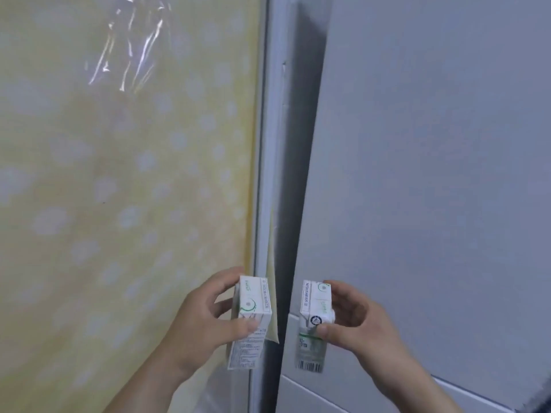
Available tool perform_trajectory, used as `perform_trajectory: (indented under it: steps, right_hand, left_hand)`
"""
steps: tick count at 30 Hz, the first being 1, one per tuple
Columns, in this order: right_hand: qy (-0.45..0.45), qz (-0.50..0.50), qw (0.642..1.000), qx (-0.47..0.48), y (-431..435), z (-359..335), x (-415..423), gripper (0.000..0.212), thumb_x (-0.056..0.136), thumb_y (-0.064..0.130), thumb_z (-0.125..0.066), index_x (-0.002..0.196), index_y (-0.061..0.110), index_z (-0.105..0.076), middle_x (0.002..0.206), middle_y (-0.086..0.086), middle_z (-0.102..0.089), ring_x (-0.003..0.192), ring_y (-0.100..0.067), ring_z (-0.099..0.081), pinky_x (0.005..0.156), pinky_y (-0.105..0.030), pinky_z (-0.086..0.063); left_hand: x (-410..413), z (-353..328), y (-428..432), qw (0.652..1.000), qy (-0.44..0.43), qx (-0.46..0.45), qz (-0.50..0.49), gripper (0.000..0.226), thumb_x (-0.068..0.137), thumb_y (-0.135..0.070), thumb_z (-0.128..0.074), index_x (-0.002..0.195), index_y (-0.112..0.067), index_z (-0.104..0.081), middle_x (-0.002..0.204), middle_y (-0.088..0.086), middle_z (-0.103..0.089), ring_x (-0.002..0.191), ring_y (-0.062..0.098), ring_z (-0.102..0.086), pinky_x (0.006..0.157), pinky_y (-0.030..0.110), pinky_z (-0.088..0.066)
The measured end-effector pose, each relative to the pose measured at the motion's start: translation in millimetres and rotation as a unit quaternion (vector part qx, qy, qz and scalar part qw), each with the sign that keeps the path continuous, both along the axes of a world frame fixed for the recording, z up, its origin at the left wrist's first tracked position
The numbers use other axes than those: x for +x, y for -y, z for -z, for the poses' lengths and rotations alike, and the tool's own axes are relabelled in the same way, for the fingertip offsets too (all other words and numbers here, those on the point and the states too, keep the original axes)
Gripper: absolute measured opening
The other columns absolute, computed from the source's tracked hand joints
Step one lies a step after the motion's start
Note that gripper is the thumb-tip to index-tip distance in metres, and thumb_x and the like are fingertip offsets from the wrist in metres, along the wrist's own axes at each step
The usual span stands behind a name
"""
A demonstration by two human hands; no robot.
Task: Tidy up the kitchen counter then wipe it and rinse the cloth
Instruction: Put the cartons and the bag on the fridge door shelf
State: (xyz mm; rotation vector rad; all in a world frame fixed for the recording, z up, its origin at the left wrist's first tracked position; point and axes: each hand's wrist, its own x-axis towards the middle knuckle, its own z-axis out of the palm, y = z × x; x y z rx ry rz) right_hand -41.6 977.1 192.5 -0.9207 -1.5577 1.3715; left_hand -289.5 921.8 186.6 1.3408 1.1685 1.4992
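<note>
Two small white cardboard drink cartons with green print are held upright and apart, low before a tall grey door [432, 174]. The left carton [253, 308] is grasped round its top by the left grip [202, 320]; the right carton [316, 305] is pinched near its top by the right grip [354, 320]. The table is not in view. With both grips occupied, no fingers are free for the door, so a carton would probably have to be shifted and could be dropped. Each is held only at its upper end, so a knock against the door edge could cause a slip. Whether the cartons are sealed cannot be told; if opened, a squeeze could spill liquid.
</note>
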Motion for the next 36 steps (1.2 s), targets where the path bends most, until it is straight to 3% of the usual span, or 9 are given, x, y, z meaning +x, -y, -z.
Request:
perform_trajectory:
  steps: [4, 9, 13, 15, 18, 25, 29, 33, 36]
  right_hand:
    - [-0.002, 0.081, 0.997, 0.010, -23.5, -12.1, 1.9, 0.060, 0.059, 0.004, -0.076, 0.118, 0.012, -0.064, 0.112, -0.001, -0.074, 0.106, -0.020, -0.070, 0.084, -0.029, -0.056]
    - [0.028, 0.160, 0.986, 0.024, -37.4, -29.4, 7.1, 0.048, 0.076, -0.011, -0.075, 0.112, 0.018, -0.066, 0.106, 0.004, -0.076, 0.101, -0.013, -0.070, 0.080, -0.025, -0.056]
    - [0.057, 0.199, 0.978, 0.029, -44.2, -39.5, 12.6, 0.045, 0.079, -0.011, -0.071, 0.111, 0.021, -0.066, 0.107, 0.004, -0.075, 0.104, -0.014, -0.070, 0.091, -0.033, -0.055]
    - [0.066, 0.211, 0.975, 0.030, -46.9, -42.3, 15.6, 0.046, 0.079, -0.008, -0.072, 0.114, 0.019, -0.065, 0.108, 0.003, -0.075, 0.105, -0.016, -0.069, 0.094, -0.036, -0.055]
    - [0.072, 0.224, 0.971, 0.028, -49.1, -43.3, 21.5, 0.047, 0.079, -0.006, -0.073, 0.117, 0.019, -0.064, 0.110, 0.004, -0.074, 0.106, -0.017, -0.069, 0.094, -0.036, -0.055]
    - [0.068, 0.233, 0.970, 0.013, -51.4, -33.7, 30.3, 0.050, 0.078, -0.008, -0.073, 0.119, 0.019, -0.063, 0.113, 0.007, -0.073, 0.108, -0.013, -0.068, 0.095, -0.039, -0.055]
    - [0.068, 0.241, 0.968, 0.017, -48.3, -27.8, 29.0, 0.050, 0.079, -0.007, -0.073, 0.119, 0.022, -0.063, 0.113, 0.007, -0.073, 0.109, -0.014, -0.068, 0.098, -0.041, -0.053]
    - [0.064, 0.250, 0.966, 0.015, -41.2, -22.3, 27.8, 0.049, 0.079, -0.009, -0.072, 0.115, 0.023, -0.064, 0.111, 0.007, -0.074, 0.108, -0.017, -0.068, 0.099, -0.043, -0.053]
    - [0.059, 0.250, 0.966, 0.016, -31.4, -22.4, 28.3, 0.048, 0.080, -0.011, -0.070, 0.109, 0.026, -0.065, 0.108, 0.008, -0.075, 0.106, -0.015, -0.068, 0.097, -0.042, -0.054]
  left_hand:
    - [5.8, -8.0, -80.9, 0.998, -0.002, 0.019, 0.068, 0.075, 0.044, -0.034, -0.084, 0.116, -0.031, -0.065, 0.128, -0.004, -0.064, 0.122, 0.009, -0.057, 0.085, 0.018, -0.050]
    - [21.9, -35.8, -161.3, 0.989, -0.022, 0.045, 0.137, 0.042, 0.056, -0.029, -0.087, 0.083, -0.057, -0.070, 0.132, -0.020, -0.051, 0.123, -0.002, -0.047, 0.089, 0.023, -0.043]
    - [27.0, -36.4, -216.6, 0.988, -0.068, 0.033, 0.137, 0.073, 0.047, -0.047, -0.085, 0.117, -0.037, -0.067, 0.157, -0.006, -0.028, 0.138, 0.019, -0.036, 0.106, 0.035, -0.036]
    - [34.0, -36.1, -232.2, 0.986, -0.055, 0.035, 0.153, 0.065, 0.052, -0.044, -0.087, 0.114, -0.037, -0.068, 0.150, -0.003, -0.043, 0.134, 0.021, -0.044, 0.106, 0.041, -0.041]
    - [42.1, -34.9, -241.5, 0.984, -0.032, 0.050, 0.169, 0.046, 0.063, -0.024, -0.086, 0.106, -0.031, -0.070, 0.114, -0.004, -0.071, 0.112, 0.022, -0.063, 0.094, 0.045, -0.052]
    - [44.9, -35.1, -240.8, 0.978, -0.004, 0.075, 0.193, 0.052, 0.051, -0.032, -0.084, 0.101, -0.026, -0.072, 0.106, 0.001, -0.071, 0.098, 0.013, -0.067, 0.078, 0.027, -0.056]
    - [42.2, -28.7, -243.7, 0.978, -0.006, 0.077, 0.195, 0.046, 0.062, -0.009, -0.087, 0.102, -0.025, -0.071, 0.105, -0.005, -0.070, 0.100, 0.013, -0.066, 0.073, 0.020, -0.053]
    - [38.4, -30.6, -239.5, 0.977, -0.021, 0.077, 0.198, 0.045, 0.056, -0.024, -0.088, 0.097, -0.035, -0.073, 0.105, -0.007, -0.070, 0.101, 0.012, -0.065, 0.077, 0.024, -0.051]
    - [36.6, -27.3, -226.4, 0.979, -0.038, 0.082, 0.182, 0.043, 0.069, -0.006, -0.083, 0.101, -0.033, -0.071, 0.108, -0.006, -0.069, 0.106, 0.014, -0.064, 0.079, 0.028, -0.051]
